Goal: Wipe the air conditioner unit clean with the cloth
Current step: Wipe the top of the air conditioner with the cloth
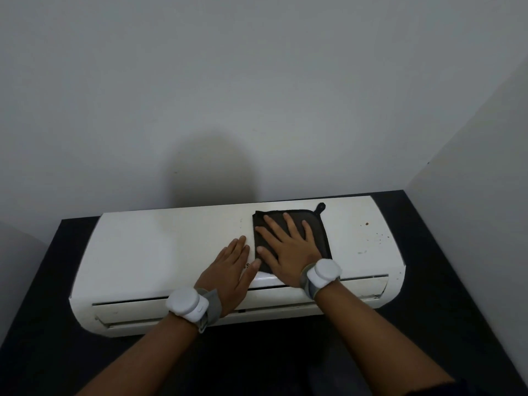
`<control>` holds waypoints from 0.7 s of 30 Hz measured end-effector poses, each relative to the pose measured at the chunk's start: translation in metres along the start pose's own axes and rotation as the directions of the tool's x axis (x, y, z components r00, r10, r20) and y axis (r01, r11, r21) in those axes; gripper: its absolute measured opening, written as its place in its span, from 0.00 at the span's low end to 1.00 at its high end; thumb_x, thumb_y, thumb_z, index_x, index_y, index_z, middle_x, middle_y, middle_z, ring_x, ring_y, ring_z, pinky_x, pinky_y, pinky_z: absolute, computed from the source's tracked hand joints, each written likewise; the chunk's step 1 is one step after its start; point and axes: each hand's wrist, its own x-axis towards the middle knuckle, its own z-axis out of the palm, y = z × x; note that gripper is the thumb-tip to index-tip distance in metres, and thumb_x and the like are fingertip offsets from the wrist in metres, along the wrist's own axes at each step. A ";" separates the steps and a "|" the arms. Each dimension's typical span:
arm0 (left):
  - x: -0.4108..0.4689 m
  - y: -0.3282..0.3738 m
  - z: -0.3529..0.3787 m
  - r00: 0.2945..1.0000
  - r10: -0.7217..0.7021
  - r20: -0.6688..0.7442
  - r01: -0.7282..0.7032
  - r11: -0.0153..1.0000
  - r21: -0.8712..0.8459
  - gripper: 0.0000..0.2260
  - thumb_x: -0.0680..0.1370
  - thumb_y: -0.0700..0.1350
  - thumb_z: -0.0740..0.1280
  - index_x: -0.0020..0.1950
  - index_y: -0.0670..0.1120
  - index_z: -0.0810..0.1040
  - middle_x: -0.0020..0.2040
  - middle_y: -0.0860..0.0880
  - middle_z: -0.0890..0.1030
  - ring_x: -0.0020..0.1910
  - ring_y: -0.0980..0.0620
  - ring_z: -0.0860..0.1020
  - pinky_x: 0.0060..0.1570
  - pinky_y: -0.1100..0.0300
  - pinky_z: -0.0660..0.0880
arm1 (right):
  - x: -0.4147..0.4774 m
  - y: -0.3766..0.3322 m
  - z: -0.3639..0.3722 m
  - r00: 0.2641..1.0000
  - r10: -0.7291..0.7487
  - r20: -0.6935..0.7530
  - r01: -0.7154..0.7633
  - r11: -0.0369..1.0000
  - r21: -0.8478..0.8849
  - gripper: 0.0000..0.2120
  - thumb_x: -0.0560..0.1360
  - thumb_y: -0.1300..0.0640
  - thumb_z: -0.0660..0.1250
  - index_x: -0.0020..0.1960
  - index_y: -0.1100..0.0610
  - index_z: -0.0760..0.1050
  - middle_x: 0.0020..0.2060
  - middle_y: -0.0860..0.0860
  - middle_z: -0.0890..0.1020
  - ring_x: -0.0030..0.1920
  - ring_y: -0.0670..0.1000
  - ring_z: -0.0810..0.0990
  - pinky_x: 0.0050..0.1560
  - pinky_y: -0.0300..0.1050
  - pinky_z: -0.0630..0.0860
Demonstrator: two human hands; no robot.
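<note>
Head view: the white air conditioner (160, 252) lies on a dark table (428, 281) by a gray wall. Its left part looks plain and white, with no marks that I can see. Next comes the left hand (231, 270). It is flat, with straight fingers, holds nothing, and rests on the top of the air conditioner just beside the left edge of the cloth (297, 215). The dark cloth lies flat on top of the air conditioner, a bit right of the middle, and its small loop (321, 207) sticks out at the far corner. The right hand (288, 247) lies on the cloth with its fingers spread wide and flat, pressing down, not grabbing. Farther right there are little brown spots (367, 224) on the white top, and the cloth is not on them yet. I think the job now is to slide the cloth over the top. To do it well, the left hand should push down so the air conditioner does not slip on the table. The right hand should press with the whole palm so the cloth stays flat and does not bunch up. Long, slow strokes toward the spots look best to me. The spots may need some rubbing back and forth. The front with the long slot (365, 278) may need a wipe too.
</note>
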 end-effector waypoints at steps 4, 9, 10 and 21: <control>-0.002 -0.001 -0.002 1.000 -0.002 0.000 0.002 1.000 0.002 0.29 0.80 0.58 0.43 0.76 0.43 0.49 0.78 0.49 0.45 0.76 0.55 0.43 0.72 0.63 0.40 | 0.022 0.018 0.001 0.999 0.048 -0.005 -0.048 0.999 0.021 0.29 0.76 0.32 0.37 0.75 0.37 0.52 0.77 0.40 0.52 0.77 0.54 0.48 0.71 0.63 0.41; -0.002 0.002 -0.004 1.000 -0.006 -0.006 0.006 1.000 -0.026 0.28 0.80 0.58 0.44 0.76 0.44 0.50 0.78 0.49 0.46 0.76 0.56 0.44 0.72 0.63 0.41 | 0.038 0.029 0.000 0.984 0.178 0.024 -0.179 0.980 0.082 0.31 0.75 0.31 0.35 0.75 0.37 0.49 0.77 0.40 0.50 0.77 0.53 0.46 0.71 0.63 0.39; -0.002 0.002 -0.004 1.000 -0.007 -0.009 0.006 1.000 -0.024 0.28 0.81 0.57 0.44 0.76 0.43 0.50 0.78 0.49 0.46 0.76 0.55 0.44 0.72 0.63 0.41 | 0.039 0.025 0.000 0.979 0.205 0.015 -0.205 0.976 0.078 0.31 0.75 0.32 0.35 0.75 0.38 0.50 0.77 0.41 0.51 0.77 0.54 0.46 0.71 0.63 0.39; -0.001 0.004 0.000 1.000 -0.004 0.020 0.004 1.000 -0.028 0.29 0.79 0.59 0.40 0.76 0.46 0.44 0.77 0.48 0.41 0.73 0.58 0.38 0.70 0.63 0.37 | 0.000 -0.028 0.007 0.992 0.103 -0.068 -0.104 0.994 -0.017 0.27 0.79 0.37 0.41 0.75 0.42 0.57 0.76 0.44 0.57 0.76 0.61 0.53 0.70 0.71 0.49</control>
